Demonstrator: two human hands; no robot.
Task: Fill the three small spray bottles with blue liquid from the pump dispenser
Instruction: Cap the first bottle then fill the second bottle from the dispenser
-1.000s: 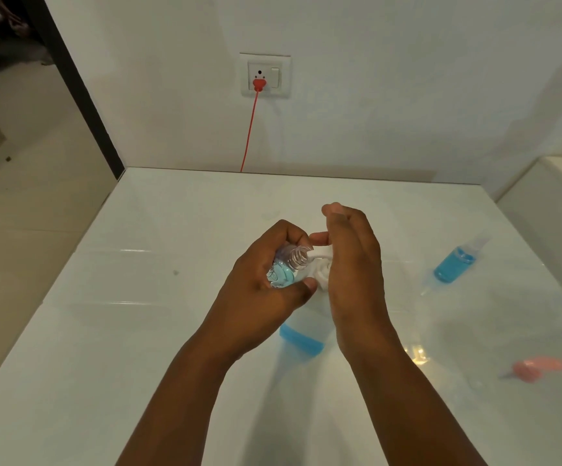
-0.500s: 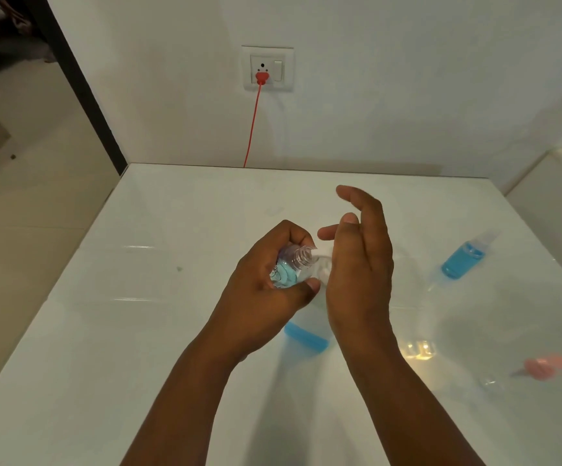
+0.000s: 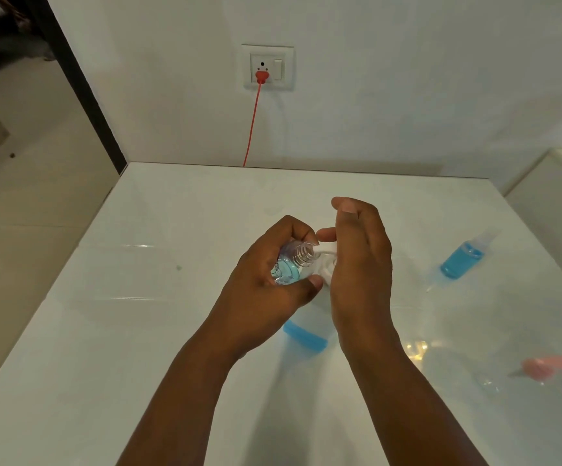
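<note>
Right, from my remote seat I see the left hand [image 3: 266, 290] wrapped around a small clear spray bottle [image 3: 291, 267], fingers curled over its far side and thumb pressing the near side. The bottle is tilted, its uncapped threaded neck pointing right, and some blue liquid sits inside it. The neck meets the white spout of the pump dispenser [image 3: 323, 260], whose head is mostly hidden behind the right hand [image 3: 362, 264]. The right hand is held edge-on above the pump, its fingers loosely curved and not clenched; whether the palm is pressing on the pump head I cannot tell, since the hand covers it. Below the hands, the blue liquid at the bottom of the dispenser [image 3: 305, 334] shows, with the dispenser standing on the white glossy surface [image 3: 111, 331].

Well to the right on the surface lies a second spray bottle [image 3: 463, 260], filled with blue liquid and fitted with a clear cap, tipped on its side. Nearer to me on the right lies a pink-topped sprayer [image 3: 550, 366], blurred, so I cannot make out its details. On the wall behind, a red cable [image 3: 252, 129] hangs from a socket [image 3: 268, 67] down behind the back edge of the surface.
</note>
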